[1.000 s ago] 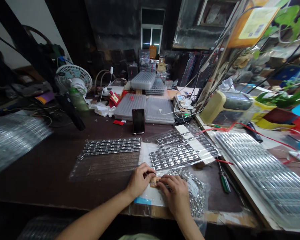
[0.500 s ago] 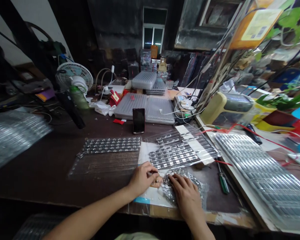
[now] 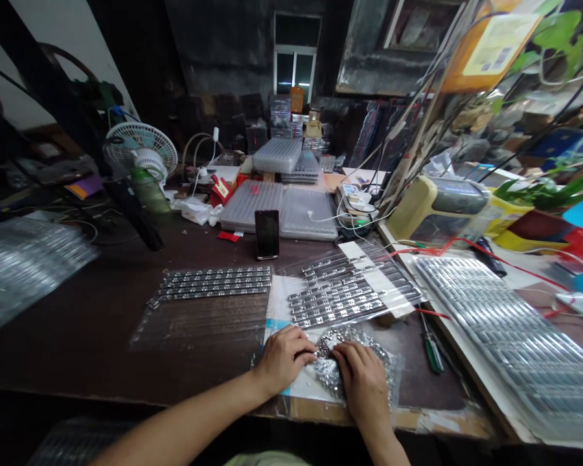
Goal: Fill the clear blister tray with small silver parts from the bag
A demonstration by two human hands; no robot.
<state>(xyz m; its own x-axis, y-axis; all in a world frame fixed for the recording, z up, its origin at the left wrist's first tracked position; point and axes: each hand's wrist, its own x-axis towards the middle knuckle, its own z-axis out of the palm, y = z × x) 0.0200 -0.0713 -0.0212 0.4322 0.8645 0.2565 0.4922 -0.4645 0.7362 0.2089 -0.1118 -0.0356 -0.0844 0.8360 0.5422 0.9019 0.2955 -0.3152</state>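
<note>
I've got my left hand (image 3: 284, 359) curled, fingertips at the edge of a crinkly clear bag of shiny metal bits (image 3: 342, 366), though I can't tell if it's pinching. My right hand (image 3: 362, 378) presses spread on the bag, near the front edge of the table (image 3: 92, 323).

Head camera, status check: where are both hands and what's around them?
Left hand at the edge of a plastic bag of small shiny metal parts; right hand on it. Bag on a white sheet. Metal strips in clear plastic just ahead.
</note>
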